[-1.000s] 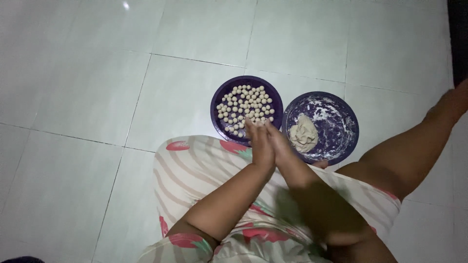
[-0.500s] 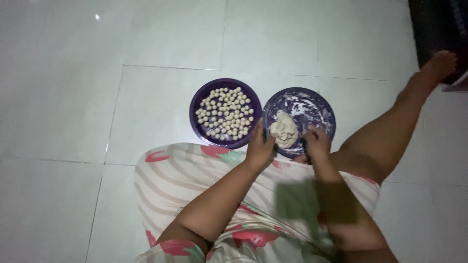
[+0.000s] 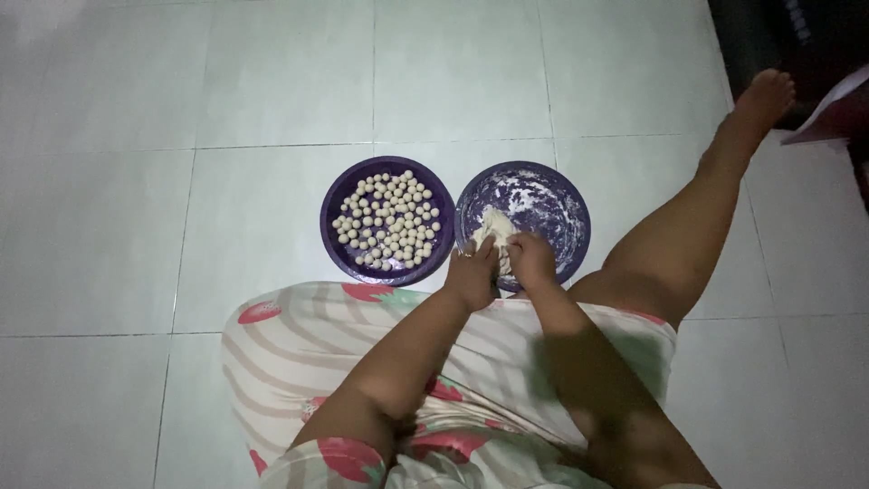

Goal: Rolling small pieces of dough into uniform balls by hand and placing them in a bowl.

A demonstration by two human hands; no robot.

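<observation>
Two purple plates sit side by side on the white tiled floor. The left plate [image 3: 337, 246] holds several small pale dough balls [image 3: 389, 222]. The right plate [image 3: 568, 210] is smeared with flour and carries a lump of pale dough [image 3: 493, 225]. Both hands meet at the near edge of that lump: my left hand [image 3: 472, 272] grips it from the left and my right hand [image 3: 531, 261] pinches it from the right. The lower part of the lump is hidden behind my fingers.
My lap, in striped cloth with red fruit print [image 3: 299, 344], fills the lower middle. My right leg [image 3: 697, 226] stretches out to the upper right. A dark object and a pale sheet [image 3: 828, 100] lie at the top right corner.
My hands were pressed together palm to palm above the plates, then parted and came down. Both now close on the dough lump. The view has shifted, so the plates appear further left.
</observation>
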